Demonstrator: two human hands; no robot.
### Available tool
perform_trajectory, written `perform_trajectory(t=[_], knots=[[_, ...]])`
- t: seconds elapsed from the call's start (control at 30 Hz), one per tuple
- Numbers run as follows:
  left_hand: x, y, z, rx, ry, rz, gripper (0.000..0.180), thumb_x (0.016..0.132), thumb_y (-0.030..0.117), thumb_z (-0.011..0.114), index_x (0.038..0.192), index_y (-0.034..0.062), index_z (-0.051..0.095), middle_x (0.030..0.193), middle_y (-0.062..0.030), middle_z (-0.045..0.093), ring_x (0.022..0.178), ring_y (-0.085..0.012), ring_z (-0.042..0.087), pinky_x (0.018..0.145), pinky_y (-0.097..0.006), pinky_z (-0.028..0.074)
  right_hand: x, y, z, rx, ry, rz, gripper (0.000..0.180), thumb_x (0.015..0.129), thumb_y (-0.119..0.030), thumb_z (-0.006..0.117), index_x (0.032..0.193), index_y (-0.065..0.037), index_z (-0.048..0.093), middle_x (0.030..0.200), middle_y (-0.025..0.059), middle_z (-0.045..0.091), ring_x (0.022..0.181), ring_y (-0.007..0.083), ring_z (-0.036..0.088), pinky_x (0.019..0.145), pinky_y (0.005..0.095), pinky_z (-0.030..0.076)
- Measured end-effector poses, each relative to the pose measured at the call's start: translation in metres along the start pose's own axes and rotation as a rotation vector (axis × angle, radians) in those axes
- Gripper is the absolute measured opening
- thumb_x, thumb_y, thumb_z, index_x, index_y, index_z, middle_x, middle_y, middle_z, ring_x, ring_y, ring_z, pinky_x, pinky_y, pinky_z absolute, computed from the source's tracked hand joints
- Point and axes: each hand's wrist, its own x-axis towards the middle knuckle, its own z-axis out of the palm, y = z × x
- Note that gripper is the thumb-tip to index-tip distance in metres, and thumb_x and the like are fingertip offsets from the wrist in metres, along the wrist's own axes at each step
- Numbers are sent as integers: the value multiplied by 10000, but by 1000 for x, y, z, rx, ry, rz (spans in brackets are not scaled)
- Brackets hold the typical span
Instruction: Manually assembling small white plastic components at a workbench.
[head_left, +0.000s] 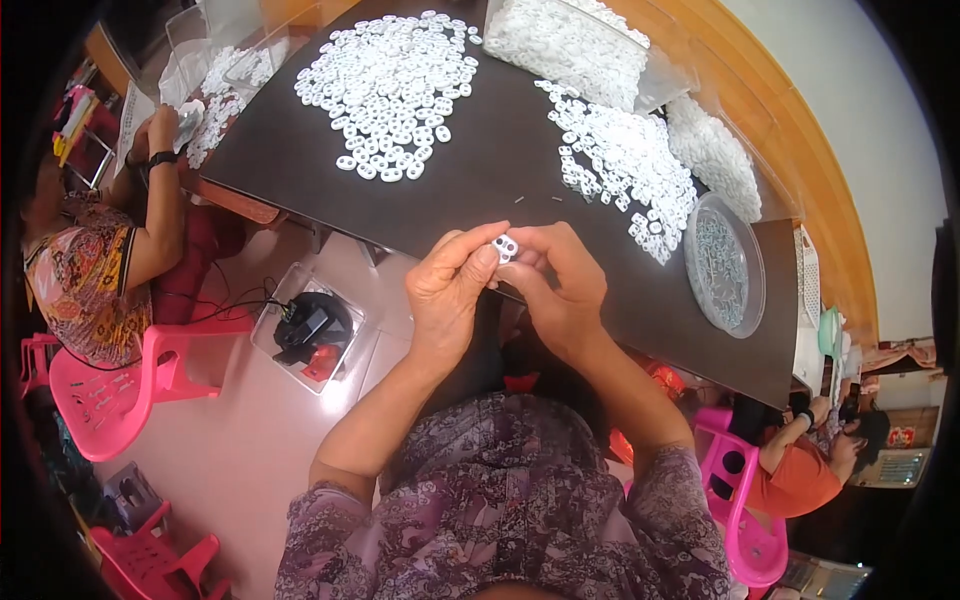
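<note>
Over the near edge of the dark table (480, 160), my left hand (445, 295) and my right hand (565, 285) meet around a small white plastic piece with dark holes (506, 246). Both sets of fingertips pinch it; whether it is one part or two pressed together, I cannot tell. Just beyond my fingers lie a small metal pin (519, 199) and a second pin (557, 198). A wide pile of white oval two-hole pieces (390, 85) spreads ahead to the left. To the right are smaller white pieces (630, 155) and a round clear tray (757, 290) holding many metal pins.
A clear bin heaped with white pieces (570, 50) stands at the far edge, beside another heap (712, 155). Co-workers sit at left (100, 270) and right (805, 465). A pink chair (140, 390) and a floor tray with a black device (310, 325) stand left.
</note>
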Motion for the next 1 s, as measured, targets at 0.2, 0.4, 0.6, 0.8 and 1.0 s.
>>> perform_trajectory(t=[0.2, 0.4, 0.6, 0.8, 1.0], knots=[[-5, -10, 7, -118, 96, 25, 187, 904, 81, 556, 1044, -27, 615, 852, -11, 557, 697, -61, 478, 627, -198, 417, 0, -5, 4, 22, 10, -3, 207, 771, 30, 601, 977, 7, 611, 798, 28, 540, 681, 78, 515, 634, 213, 424], [-7, -5, 7, -137, 136, 23, 183, 914, 93, 548, 1039, -31, 600, 855, -14, 573, 709, -51, 479, 632, -189, 414, -4, -3, 11, 80, 12, 13, 225, 787, 27, 602, 1012, 22, 587, 829, 49, 540, 685, 92, 514, 642, 216, 430], [-11, -3, 9, -141, 157, 45, 192, 914, 106, 553, 1040, -32, 600, 868, -11, 579, 718, -45, 479, 641, -180, 414, -5, -2, 16, 28, 62, -82, 223, 776, 56, 599, 997, 25, 585, 817, 65, 546, 656, 106, 515, 594, 221, 423], [-15, -3, 13, -121, 192, 61, 184, 918, 114, 549, 1022, -27, 606, 859, -7, 574, 718, -45, 477, 639, -180, 415, -5, 0, 16, -51, 118, -221, 201, 757, 66, 609, 952, 20, 591, 775, 75, 547, 636, 131, 510, 563, 233, 408], [-13, -7, 10, -18, 204, 93, 179, 923, 119, 541, 998, -30, 606, 825, 7, 563, 702, -41, 475, 622, -177, 411, -7, 4, 20, -32, 142, -199, 181, 759, 56, 620, 934, 20, 596, 793, 81, 559, 648, 139, 507, 571, 239, 410]])
